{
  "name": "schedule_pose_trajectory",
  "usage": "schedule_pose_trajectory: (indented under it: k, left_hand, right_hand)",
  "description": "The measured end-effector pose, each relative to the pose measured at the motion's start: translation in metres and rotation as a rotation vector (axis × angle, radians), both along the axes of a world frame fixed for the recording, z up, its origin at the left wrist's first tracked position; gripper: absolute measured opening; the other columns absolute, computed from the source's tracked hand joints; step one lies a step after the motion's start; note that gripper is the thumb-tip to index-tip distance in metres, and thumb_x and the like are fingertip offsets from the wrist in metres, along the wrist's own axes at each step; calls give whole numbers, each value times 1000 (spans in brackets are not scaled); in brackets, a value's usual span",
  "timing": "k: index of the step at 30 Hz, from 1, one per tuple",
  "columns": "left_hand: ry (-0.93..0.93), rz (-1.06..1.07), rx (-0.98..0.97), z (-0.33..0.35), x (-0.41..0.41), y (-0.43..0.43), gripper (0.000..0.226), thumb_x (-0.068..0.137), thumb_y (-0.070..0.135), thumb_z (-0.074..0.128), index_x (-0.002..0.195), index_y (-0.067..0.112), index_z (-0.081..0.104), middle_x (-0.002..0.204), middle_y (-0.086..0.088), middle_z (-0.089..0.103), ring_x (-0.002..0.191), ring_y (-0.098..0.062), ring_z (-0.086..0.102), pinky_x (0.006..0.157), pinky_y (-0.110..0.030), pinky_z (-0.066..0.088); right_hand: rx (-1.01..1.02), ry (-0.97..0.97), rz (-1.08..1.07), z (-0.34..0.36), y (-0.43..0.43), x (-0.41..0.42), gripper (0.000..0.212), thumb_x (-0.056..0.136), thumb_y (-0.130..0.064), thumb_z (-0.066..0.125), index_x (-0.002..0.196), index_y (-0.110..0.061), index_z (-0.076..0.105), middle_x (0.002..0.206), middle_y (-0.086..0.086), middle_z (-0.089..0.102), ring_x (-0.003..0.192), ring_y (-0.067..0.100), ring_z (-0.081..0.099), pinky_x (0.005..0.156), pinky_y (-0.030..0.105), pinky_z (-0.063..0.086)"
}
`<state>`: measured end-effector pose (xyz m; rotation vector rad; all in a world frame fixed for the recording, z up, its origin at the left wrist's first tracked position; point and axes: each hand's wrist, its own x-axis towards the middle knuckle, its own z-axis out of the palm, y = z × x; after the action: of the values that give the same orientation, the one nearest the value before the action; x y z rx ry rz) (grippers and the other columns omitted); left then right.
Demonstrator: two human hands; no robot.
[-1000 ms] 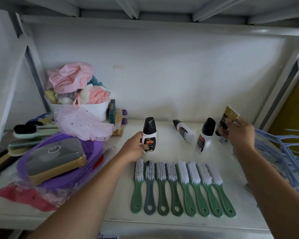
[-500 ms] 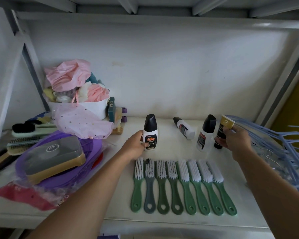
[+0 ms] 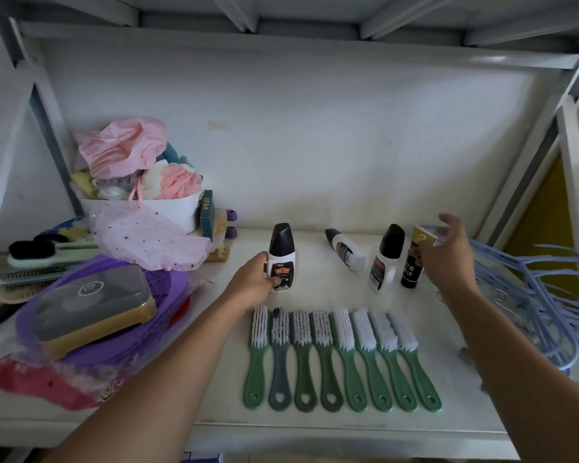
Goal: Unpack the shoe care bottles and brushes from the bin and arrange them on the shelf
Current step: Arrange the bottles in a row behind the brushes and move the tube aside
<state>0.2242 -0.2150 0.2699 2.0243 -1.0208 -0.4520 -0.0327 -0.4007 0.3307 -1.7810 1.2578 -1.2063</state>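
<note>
My left hand (image 3: 253, 284) grips a white bottle with a black cap (image 3: 281, 257), which stands upright on the white shelf (image 3: 214, 389). My right hand (image 3: 448, 259) hovers with its fingers spread just right of a black tube with a gold cap (image 3: 415, 259); the tube stands on the shelf and is barely touched, if at all. Another black-capped bottle (image 3: 384, 259) stands beside the tube. A third bottle (image 3: 345, 249) lies on its side. Several green-handled brushes (image 3: 341, 359) lie in a row in front.
At the left are a purple basin with a gold-rimmed box (image 3: 94, 305), a white tub of pink cloths (image 3: 137, 182) and other brushes (image 3: 37, 255). Blue hangers (image 3: 545, 295) pile up at the right. The shelf's metal posts rise on both sides.
My right hand lowered the black tube onto the shelf next to the standing bottle and opened away from it. My left hand stayed on its bottle.
</note>
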Motion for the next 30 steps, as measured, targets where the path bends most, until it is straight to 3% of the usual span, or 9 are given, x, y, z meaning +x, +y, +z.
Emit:
schedule_pose_trajectory:
  k: [3, 6, 8, 10, 13, 19, 25, 30]
  left_hand:
    - [3, 11, -24, 1, -2, -1, 36, 93, 11, 63, 126, 19, 53, 115, 0, 66, 104, -20, 61, 84, -32, 43]
    - [-1, 18, -49, 2, -3, -2, 34, 93, 9, 63, 124, 18, 53, 113, 1, 65, 104, -20, 61, 83, -32, 43]
    - [-3, 21, -53, 2, -2, -3, 35, 92, 7, 63, 123, 19, 53, 113, 1, 66, 104, -20, 62, 85, -32, 44]
    - [-9, 24, -52, 1, 0, -3, 37, 90, 6, 64, 123, 19, 53, 113, 1, 66, 103, -20, 62, 85, -32, 44]
    - [-8, 14, -49, 1, 3, -3, 37, 90, 4, 63, 122, 19, 54, 112, 2, 66, 103, -20, 62, 85, -33, 45]
    - [11, -27, -53, -4, 8, -4, 43, 87, 6, 69, 124, 20, 53, 114, 2, 67, 102, -17, 63, 89, -34, 47]
    - [27, -10, -120, -8, 9, -8, 41, 85, 18, 75, 121, 23, 56, 113, 4, 69, 100, -16, 66, 94, -40, 50]
    - [20, -21, -110, -10, 11, -9, 42, 86, 14, 73, 123, 23, 55, 114, 3, 69, 102, -18, 66, 96, -41, 49]
  right_hand:
    - [-211, 23, 26, 9, 12, -2, 51, 89, -4, 52, 132, -30, 47, 132, -4, 53, 85, 11, 68, 81, 43, 57]
    - [-268, 87, 95, 8, 19, 3, 35, 94, -26, 55, 128, -32, 48, 127, -7, 55, 74, 11, 71, 77, 45, 58]
    - [-225, 144, 137, 3, 20, 7, 45, 91, -44, 63, 131, -31, 46, 125, -6, 56, 65, 12, 70, 72, 43, 59]
    - [-172, 214, 154, -3, 20, 10, 58, 87, -49, 69, 135, -30, 42, 123, -8, 55, 62, 13, 70, 67, 41, 59]
    - [-109, 275, 167, -14, 19, 14, 64, 87, -40, 73, 138, -25, 39, 118, -8, 57, 55, 13, 69, 63, 40, 58]
    - [190, 195, 264, -30, 14, 26, 36, 92, -14, 68, 121, -11, 47, 105, 9, 62, 54, 20, 71, 44, 30, 52]
    - [257, 166, 322, -34, 9, 29, 22, 95, -11, 63, 115, -13, 53, 105, 10, 64, 65, 25, 71, 51, 31, 51]
    - [268, 250, 353, -36, 6, 29, 34, 96, -17, 62, 128, -12, 52, 103, 11, 70, 82, 31, 73, 55, 31, 51]
